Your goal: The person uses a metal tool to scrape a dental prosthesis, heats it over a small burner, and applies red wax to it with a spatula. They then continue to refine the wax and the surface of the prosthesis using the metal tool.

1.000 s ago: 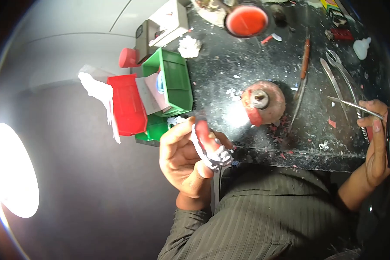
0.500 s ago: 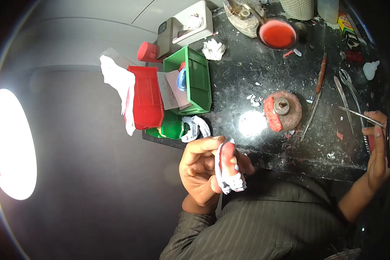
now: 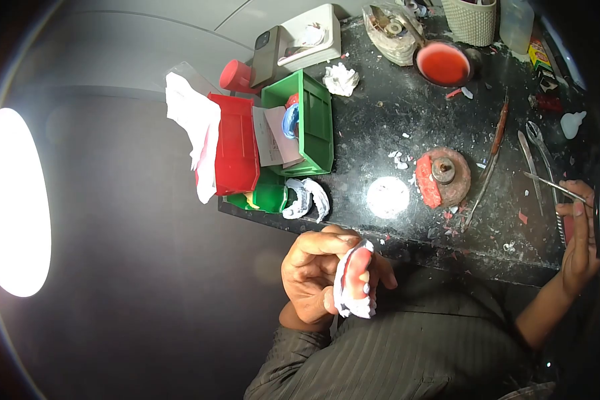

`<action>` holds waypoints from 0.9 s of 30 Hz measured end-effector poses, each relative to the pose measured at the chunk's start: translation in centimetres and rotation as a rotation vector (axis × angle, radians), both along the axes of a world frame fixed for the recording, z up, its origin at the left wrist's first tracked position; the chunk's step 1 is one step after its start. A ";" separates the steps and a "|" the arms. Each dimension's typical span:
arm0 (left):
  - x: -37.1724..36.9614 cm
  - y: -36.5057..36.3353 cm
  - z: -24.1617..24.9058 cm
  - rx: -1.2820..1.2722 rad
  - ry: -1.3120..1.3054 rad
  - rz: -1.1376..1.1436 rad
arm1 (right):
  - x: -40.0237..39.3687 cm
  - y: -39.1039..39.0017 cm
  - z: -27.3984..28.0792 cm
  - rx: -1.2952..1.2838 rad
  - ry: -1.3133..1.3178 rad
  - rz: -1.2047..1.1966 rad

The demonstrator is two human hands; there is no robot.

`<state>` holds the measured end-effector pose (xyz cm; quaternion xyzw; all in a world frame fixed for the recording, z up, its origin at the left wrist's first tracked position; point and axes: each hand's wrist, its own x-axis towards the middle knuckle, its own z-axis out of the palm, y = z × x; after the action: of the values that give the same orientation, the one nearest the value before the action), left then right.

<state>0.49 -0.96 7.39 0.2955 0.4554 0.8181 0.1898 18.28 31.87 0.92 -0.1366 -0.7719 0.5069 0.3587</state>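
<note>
Near the middle of the view, my left hand (image 3: 310, 273) grips a white dental cast (image 3: 355, 300) that carries a band of red wax (image 3: 355, 273) and a few small teeth. Its fingers and thumb are wrapped round the cast's sides, clear of the table's front edge. At the far right, my right hand (image 3: 580, 233) pinches a thin metal tool (image 3: 555, 185), whose tip points left over the table. Below that tip lie a metal knife (image 3: 531, 160) and a plier-like tool (image 3: 543, 147).
The black table (image 3: 380, 133) holds a round burner (image 3: 445, 177) with red wax, a long carving tool (image 3: 495, 150), a pan of red wax (image 3: 444, 65), a green bin (image 3: 317, 127), a red bin (image 3: 235, 143), white casts (image 3: 307, 199) and scattered scraps.
The camera view has shifted, so the table's items appear further right. The cast in my left hand sits slightly lower and has turned a little. Both hands keep their holds.
</note>
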 end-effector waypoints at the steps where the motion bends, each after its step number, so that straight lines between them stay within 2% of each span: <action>1: 0.3 0.3 0.0 -0.008 -0.033 0.106 | -0.1 -0.2 -0.2 -0.031 0.035 -0.028; 3: -0.4 -0.1 -0.3 -0.047 0.013 0.106 | -0.1 0.1 -0.2 -0.059 0.065 -0.058; 5: -1.3 -0.1 -1.0 -0.072 0.106 0.082 | -0.1 0.8 0.1 0.268 0.008 0.049; 6: -1.5 0.0 -1.0 -0.084 0.096 0.073 | 0.0 0.7 0.2 0.271 0.007 0.048; 8: -2.0 -0.5 -1.7 -0.010 -0.035 -0.027 | -0.1 0.2 0.2 -0.065 0.045 0.042; 12: -1.8 -0.3 -1.6 0.061 -0.239 -0.130 | -0.5 -0.1 0.4 -0.002 0.041 0.037; 14: -1.6 -0.5 -1.9 0.113 -0.314 -0.155 | -0.3 -0.1 0.0 -0.098 0.052 0.023; 18: -1.7 -0.7 -1.8 0.155 -0.261 -0.200 | -0.3 -0.1 -0.2 -0.122 0.034 -0.003; 20: -1.9 -1.2 -2.0 0.262 -0.365 -0.377 | -0.1 0.1 -0.5 -0.092 0.034 -0.003; 23: -1.8 -1.2 -1.8 0.285 -0.366 -0.392 | -0.1 0.1 -0.6 -0.168 0.031 -0.031; 27: -1.7 -1.4 -1.8 0.303 -0.379 -0.389 | -0.3 -0.1 -0.3 -0.096 -0.007 -0.044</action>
<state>-1.17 -2.36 5.60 0.2440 0.2197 0.8656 0.3780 17.98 31.77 0.65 -0.1723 -0.7449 0.5346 0.3600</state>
